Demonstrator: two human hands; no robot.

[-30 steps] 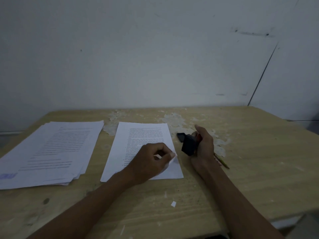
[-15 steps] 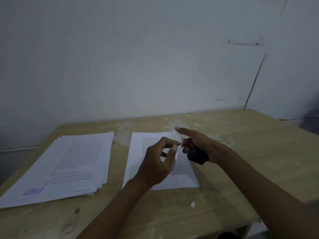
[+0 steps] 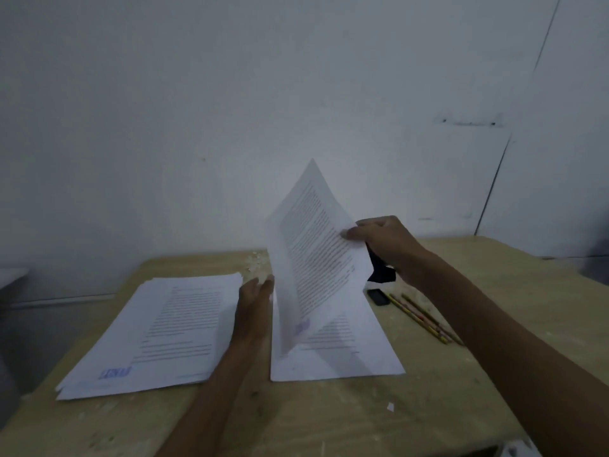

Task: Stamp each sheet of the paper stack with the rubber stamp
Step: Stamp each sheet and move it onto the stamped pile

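**Lifting the stamped sheet clear of the stack**

Nearest you, the counter (image 3: 329,420) is carrying two piles: the finished pile (image 3: 158,334) on your left, its top page showing a blue mark at the near corner, and the working stack (image 3: 346,354) in the middle. Your left hand (image 3: 255,301) is standing flat and straight-fingered between the two, holding nothing, just beside the raised sheet (image 3: 316,258). Your right hand (image 3: 382,242) is pinching that sheet's far edge while also holding the rubber stamp (image 3: 379,272) in the palm; the sheet is standing nearly upright, a purple mark showing near its low corner.

To do this well, I judge you should be guiding the page with the flat left hand so it lands square on the finished pile, keeping the stamp face away from the paper.

Farther back, a small dark object (image 3: 378,296), possibly the stamp's cap, and some pencils (image 3: 425,318) are lying beside the stack. The stamp is mostly hidden behind the sheet and your fingers, and the printed text is too blurred to read.
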